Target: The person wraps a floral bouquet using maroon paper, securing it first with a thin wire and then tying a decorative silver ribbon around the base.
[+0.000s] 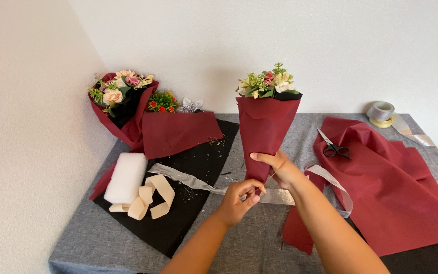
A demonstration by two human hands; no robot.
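Two hands tie a silver ribbon round the foot of an upright dark red bouquet, centre of the frame

The right hand (280, 166) has its fingers curled closed about the narrow base of the bouquet (266, 129), holding it upright on the grey table (249, 243); the left hand (239, 198), just below, pinches the silver ribbon (188, 178) between thumb and fingertips, the ribbon trailing away to the left and looping to the right. At upper left a second finished bouquet (122, 101) leans in the corner beside a folded red sheet (178, 133); white foam (126, 177) and cream ribbon (150, 198) lie on black paper (178, 223). At right, scissors (333, 148) rest on loose red wrapping paper (401, 193), with a ribbon spool (381, 112) at upper right
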